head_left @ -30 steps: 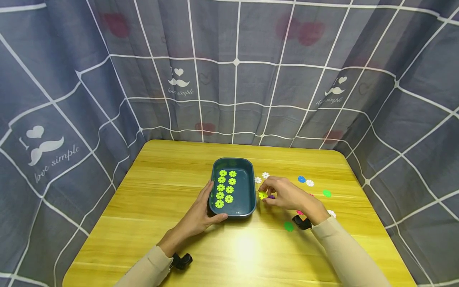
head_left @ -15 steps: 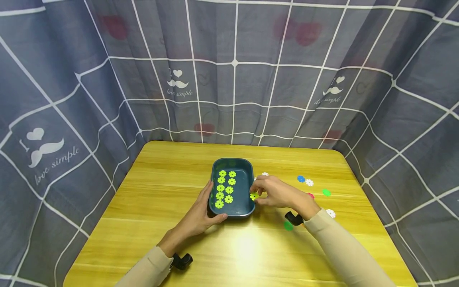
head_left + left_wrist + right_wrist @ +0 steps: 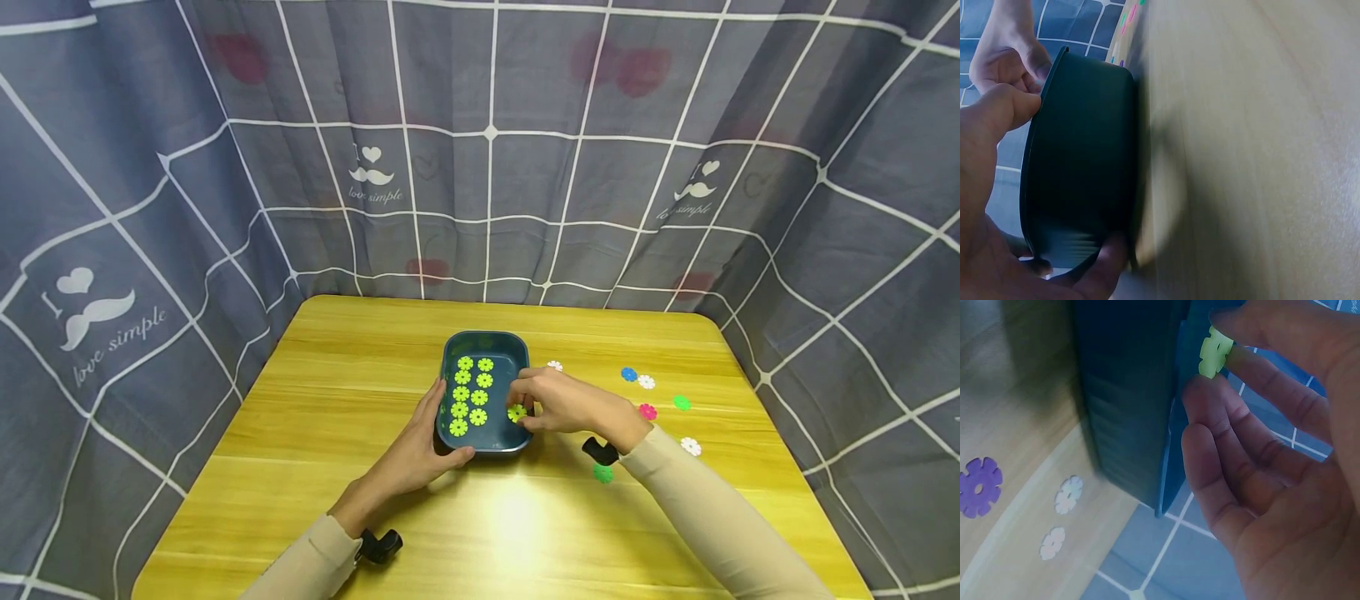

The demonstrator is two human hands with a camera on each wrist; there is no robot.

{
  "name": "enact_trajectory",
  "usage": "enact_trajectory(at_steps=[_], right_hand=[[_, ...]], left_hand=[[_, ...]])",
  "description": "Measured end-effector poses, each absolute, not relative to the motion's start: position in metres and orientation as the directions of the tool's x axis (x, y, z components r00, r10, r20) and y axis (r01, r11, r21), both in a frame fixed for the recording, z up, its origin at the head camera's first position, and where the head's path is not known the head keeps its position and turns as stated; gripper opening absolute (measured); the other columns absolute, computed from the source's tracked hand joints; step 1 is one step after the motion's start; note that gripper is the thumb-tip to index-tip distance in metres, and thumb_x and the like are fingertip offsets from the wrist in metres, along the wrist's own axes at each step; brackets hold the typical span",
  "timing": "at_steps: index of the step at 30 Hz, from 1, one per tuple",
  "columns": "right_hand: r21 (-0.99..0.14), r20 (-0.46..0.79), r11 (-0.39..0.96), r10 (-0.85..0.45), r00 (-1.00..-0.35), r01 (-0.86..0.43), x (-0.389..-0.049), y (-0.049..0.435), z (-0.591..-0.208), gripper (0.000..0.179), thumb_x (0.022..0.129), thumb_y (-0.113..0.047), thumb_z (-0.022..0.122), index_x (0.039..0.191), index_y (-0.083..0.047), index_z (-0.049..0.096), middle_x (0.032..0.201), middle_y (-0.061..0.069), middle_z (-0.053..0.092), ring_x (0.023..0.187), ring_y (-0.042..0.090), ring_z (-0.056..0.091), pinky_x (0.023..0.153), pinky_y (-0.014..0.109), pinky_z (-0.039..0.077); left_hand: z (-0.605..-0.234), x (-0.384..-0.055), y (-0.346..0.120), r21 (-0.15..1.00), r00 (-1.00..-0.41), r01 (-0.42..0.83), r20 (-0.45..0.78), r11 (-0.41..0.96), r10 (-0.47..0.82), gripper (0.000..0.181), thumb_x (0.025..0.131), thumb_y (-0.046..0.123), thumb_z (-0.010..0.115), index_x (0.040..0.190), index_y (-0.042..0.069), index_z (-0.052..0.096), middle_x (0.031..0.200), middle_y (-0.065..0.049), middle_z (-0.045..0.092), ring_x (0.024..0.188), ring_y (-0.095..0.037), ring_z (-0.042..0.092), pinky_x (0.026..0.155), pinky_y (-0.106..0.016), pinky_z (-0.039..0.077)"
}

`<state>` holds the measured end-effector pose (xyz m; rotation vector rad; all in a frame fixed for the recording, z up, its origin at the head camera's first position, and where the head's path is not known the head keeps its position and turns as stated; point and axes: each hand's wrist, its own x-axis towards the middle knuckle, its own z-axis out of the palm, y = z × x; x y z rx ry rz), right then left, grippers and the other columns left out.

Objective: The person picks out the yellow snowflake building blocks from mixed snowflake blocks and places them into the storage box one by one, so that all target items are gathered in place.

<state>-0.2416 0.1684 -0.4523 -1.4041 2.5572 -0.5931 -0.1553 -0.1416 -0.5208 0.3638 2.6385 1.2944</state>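
A dark blue-green tray point(image 3: 501, 435) stands on the wooden table. My left hand point(image 3: 408, 458) grips its near left corner; the left wrist view has the thumb at the rim and fingers along the tray's wall point(image 3: 1079, 150). Inside, two columns of yellow-green snowflake discs point(image 3: 460, 410) lie flat along the left half. My right hand point(image 3: 562, 402) is over the tray's right side, pinching another yellow-green snowflake disc point(image 3: 1216, 353) between thumb and fingertips. In the head view this held disc point(image 3: 516, 413) is inside the right rim.
Right of the tray lie loose discs: blue point(image 3: 629, 374), white point(image 3: 646, 382), pink point(image 3: 648, 412) and green point(image 3: 682, 402). A second green disc point(image 3: 603, 473) is nearer me. The right wrist view has a purple disc point(image 3: 980, 487) beside the tray. A grey checked curtain point(image 3: 450, 167) surrounds the table.
My right hand has carried the yellow-green snowflake disc leftward from the table, across the tray's right rim and into the tray. My left hand has kept its grip on the tray.
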Motion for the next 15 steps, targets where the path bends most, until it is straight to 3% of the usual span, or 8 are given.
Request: enact_trajectory(at_steps=[7, 10, 15], right_hand=[[-0.392, 0.012, 0.492, -0.842, -0.539, -0.777, -0.244, 0.16, -0.45, 0.027, 0.1, -0.014, 0.091, 0.126, -0.01, 0.085, 0.118, 0.004, 0.08, 0.098, 0.024, 0.082, 0.086, 0.025, 0.066], [-0.395, -0.013, 0.494, -0.846, -0.533, -0.774, -0.243, 0.157, -0.448, 0.028, 0.101, -0.014, 0.091, 0.128, -0.01, 0.085, 0.12, 0.004, 0.078, 0.101, 0.024, 0.082, 0.087, 0.025, 0.066], [-0.407, -0.037, 0.477, -0.861, -0.507, -0.779, -0.244, 0.151, -0.445, 0.028, 0.102, -0.012, 0.089, 0.129, -0.008, 0.084, 0.124, 0.007, 0.078, 0.105, 0.025, 0.082, 0.093, 0.035, 0.071]], left_hand=[[-0.521, -0.155, -0.142, 0.795, -0.953, 0.131, -0.063, 0.593, 0.295, 0.128, 0.101, 0.045, 0.09, 0.19, 0.017, 0.003, 0.199, -0.012, 0.003, 0.183, -0.047, 0.02, 0.142, -0.074, 0.029], [-0.521, -0.155, -0.142, 0.798, -0.953, 0.135, -0.058, 0.587, 0.298, 0.128, 0.101, 0.045, 0.09, 0.19, 0.016, 0.003, 0.199, -0.012, 0.003, 0.183, -0.047, 0.019, 0.142, -0.075, 0.029], [-0.521, -0.154, -0.143, 0.801, -0.953, 0.137, -0.054, 0.583, 0.298, 0.128, 0.101, 0.046, 0.09, 0.19, 0.017, 0.002, 0.199, -0.011, 0.003, 0.182, -0.047, 0.019, 0.141, -0.076, 0.029]])
